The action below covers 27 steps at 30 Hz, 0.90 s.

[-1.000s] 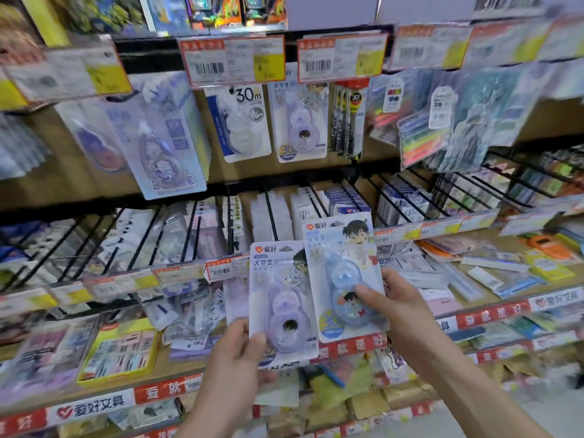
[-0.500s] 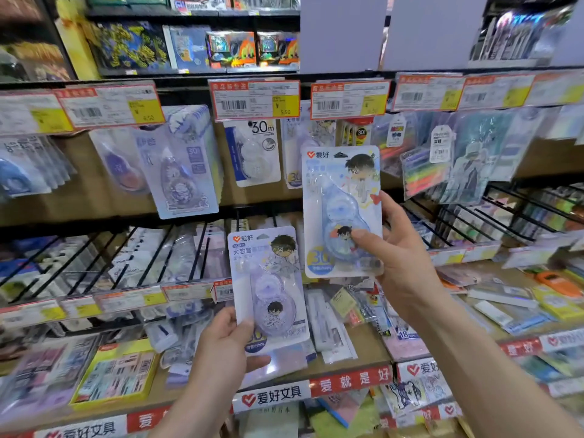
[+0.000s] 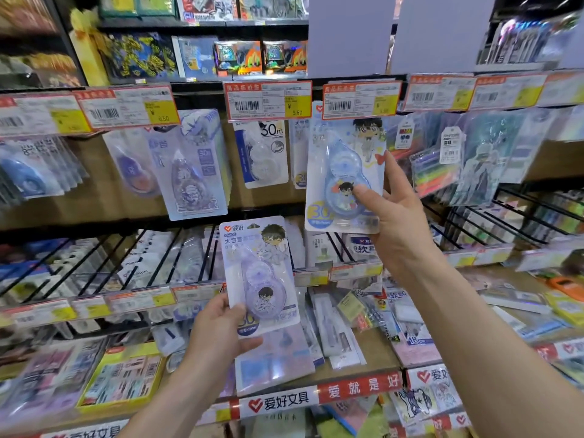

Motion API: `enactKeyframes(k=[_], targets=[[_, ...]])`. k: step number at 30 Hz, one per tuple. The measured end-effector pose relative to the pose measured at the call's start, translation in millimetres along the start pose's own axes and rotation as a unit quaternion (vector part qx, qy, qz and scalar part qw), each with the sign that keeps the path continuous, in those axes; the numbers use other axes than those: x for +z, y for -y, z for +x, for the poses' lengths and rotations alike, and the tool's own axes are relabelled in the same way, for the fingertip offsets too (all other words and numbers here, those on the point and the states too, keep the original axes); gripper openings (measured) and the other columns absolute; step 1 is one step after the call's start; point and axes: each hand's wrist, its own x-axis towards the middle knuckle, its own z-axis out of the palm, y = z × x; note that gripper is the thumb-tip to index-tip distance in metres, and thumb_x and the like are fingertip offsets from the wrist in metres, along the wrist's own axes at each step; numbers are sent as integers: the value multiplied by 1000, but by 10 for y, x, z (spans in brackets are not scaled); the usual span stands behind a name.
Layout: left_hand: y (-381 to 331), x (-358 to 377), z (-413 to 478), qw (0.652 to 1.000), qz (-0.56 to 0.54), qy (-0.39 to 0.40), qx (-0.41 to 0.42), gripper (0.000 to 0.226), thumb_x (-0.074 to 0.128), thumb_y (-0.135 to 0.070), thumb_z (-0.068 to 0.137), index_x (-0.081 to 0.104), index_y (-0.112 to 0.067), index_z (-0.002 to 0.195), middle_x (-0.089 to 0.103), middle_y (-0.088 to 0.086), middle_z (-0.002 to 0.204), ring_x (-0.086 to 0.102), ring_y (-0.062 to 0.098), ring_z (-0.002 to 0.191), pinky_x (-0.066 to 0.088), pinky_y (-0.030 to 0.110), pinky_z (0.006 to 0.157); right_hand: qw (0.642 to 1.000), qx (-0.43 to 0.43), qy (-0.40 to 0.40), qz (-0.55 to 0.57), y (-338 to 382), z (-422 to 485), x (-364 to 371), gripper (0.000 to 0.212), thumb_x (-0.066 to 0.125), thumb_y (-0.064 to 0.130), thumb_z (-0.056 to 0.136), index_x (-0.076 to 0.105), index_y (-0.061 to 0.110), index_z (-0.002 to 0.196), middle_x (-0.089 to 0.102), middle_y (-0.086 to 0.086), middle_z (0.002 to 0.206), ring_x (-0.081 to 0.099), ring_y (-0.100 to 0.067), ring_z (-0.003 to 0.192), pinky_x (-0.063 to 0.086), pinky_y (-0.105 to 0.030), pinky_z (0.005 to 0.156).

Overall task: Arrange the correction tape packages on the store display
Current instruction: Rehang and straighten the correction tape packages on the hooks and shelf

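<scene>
The right hand (image 3: 399, 216) pinches a blue correction tape package (image 3: 343, 175) raised against the hanging row under the price tags (image 3: 268, 101). The left hand (image 3: 218, 333) grips a purple correction tape package (image 3: 259, 273) lower, before the wire racks (image 3: 94, 263) holding packets.

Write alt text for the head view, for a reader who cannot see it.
The right hand holds a blue correction tape package up at the hanging row beneath the price tags. The left hand holds a purple package lower, before crowded stationery shelves.
</scene>
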Motion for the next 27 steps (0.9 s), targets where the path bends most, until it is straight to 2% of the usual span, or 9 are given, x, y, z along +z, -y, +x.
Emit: enactKeyframes(k=[3, 6, 10, 14, 17, 19, 23, 27], targets=[[1, -1, 12, 1000, -2, 8, 1, 19, 49, -8, 102, 64, -17, 111, 68, 6, 114, 65, 27, 99, 60, 38, 62, 1000, 4, -10, 5, -20, 28, -34, 79, 64, 2, 97, 29, 30, 161, 69, -4, 136, 73, -24, 113, 60, -35, 87], [11, 9, 30, 1000, -1, 15, 1, 19, 49, -8, 102, 64, -17, 111, 68, 7, 114, 64, 27, 102, 61, 41, 66, 1000, -2, -6, -9, -27, 58, -54, 80, 64, 0, 97, 27, 27, 162, 71, -2, 132, 73, -24, 113, 57, -44, 96], [33, 52, 47, 1000, -5, 16, 0, 19, 49, -7, 102, 65, -17, 107, 68, 9, 112, 64, 28, 101, 60, 44, 68, 1000, -14, 0, -26, -14, 84, -82, 77, 64, 0, 98, 29, 24, 162, 73, -2, 129, 74, -21, 109, 60, -38, 91], [46, 85, 56, 1000, -11, 23, -1, 20, 48, -7, 103, 65, -15, 107, 69, 8, 112, 65, 27, 101, 61, 47, 72, 999, -20, 3, -40, -6, 84, -97, 75, 64, 2, 98, 32, 26, 161, 72, -3, 130, 73, -23, 113, 59, -44, 96], [44, 96, 71, 999, -11, 30, 0, 19, 48, -7, 102, 66, -14, 105, 70, 9, 110, 65, 30, 102, 61, 46, 71, 998, -31, 4, -53, 28, 102, -76, 76, 65, 4, 98, 30, 28, 161, 67, -4, 138, 70, -23, 118, 56, -46, 102], [41, 100, 77, 999, -11, 33, 2, 18, 49, -7, 102, 66, -14, 104, 70, 9, 110, 65, 31, 102, 61, 47, 73, 998, -37, 5, -56, 46, 115, -47, 75, 64, 3, 99, 29, 26, 161, 70, 1, 134, 71, -21, 116, 58, -43, 100], [41, 99, 77, 999, -15, 37, 2, 19, 48, -8, 102, 66, -15, 106, 70, 9, 111, 66, 29, 101, 60, 47, 73, 997, -45, -14, -62, 39, 91, -18, 73, 64, 3, 99, 32, 25, 160, 70, -3, 134, 72, -22, 114, 57, -43, 99], [35, 60, 80, 999, -17, 40, 4, 21, 47, -8, 103, 66, -16, 108, 70, 10, 112, 66, 30, 100, 60, 47, 73, 996, -52, -32, -60, 40, 75, -22, 69, 63, 3, 99, 36, 25, 158, 77, 8, 115, 75, -16, 107, 59, -31, 88]])
